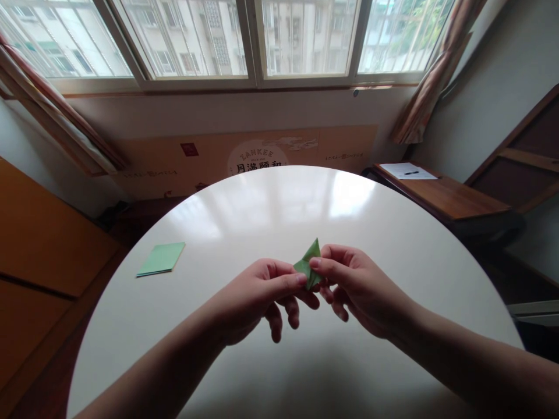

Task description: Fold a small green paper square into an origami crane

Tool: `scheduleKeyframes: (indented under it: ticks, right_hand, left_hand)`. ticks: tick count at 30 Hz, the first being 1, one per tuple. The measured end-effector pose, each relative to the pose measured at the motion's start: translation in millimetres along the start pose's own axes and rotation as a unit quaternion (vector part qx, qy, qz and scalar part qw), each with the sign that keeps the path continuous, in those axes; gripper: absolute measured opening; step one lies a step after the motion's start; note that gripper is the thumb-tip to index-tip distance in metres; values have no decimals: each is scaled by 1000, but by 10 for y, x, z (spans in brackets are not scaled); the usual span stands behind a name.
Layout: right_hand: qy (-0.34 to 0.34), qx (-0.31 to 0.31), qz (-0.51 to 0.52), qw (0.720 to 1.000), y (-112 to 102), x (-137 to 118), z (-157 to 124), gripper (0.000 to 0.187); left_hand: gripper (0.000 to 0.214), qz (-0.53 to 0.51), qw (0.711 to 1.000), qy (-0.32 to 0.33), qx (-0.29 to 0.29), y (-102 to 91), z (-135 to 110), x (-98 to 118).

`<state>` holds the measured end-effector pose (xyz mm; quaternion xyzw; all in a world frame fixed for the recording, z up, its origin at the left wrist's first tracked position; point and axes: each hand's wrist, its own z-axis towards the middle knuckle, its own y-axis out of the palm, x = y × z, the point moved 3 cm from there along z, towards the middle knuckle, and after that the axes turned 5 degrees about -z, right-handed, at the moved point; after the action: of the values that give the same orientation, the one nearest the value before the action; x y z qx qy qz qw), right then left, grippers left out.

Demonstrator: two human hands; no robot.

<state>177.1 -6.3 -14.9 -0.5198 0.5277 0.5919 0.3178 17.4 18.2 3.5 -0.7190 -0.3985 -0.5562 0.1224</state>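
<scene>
Held up above the round white table (209,343) is a small piece of folded green paper (312,251), with a pointed tip standing upward. My left hand (271,288) pinches its lower left part between thumb and fingers. From the right, my right hand (353,276) grips the same folded paper, thumb on its front face and index finger behind. The other fingers of both hands are curled loosely below. Parts of the paper are covered by my fingertips. A stack of square paper (161,258), light green on top, lies on the table to the left.
A wooden side table (467,195) at the right bears a white sheet (406,171) with a dark pen (411,173). Behind the round table stands a printed cardboard panel (209,154) under the window. An orange-brown cabinet (48,233) is at the left.
</scene>
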Motion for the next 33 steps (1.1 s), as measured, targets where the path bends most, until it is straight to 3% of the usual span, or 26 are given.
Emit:
scheduleKeyframes:
  ticks: [11,23,33]
  right_hand:
    - [-21,7,-18,1000,-14,6,2,29]
    - [3,-31,-11,999,-7,16,30,27]
    - [0,-12,-20,1000,-2,-2,19,22]
  left_hand:
    - [28,33,998,29,34,1,25,1]
    - [25,40,996,59,58,-39,14,49]
    - [22,-36,996,55,64,-71,34,3]
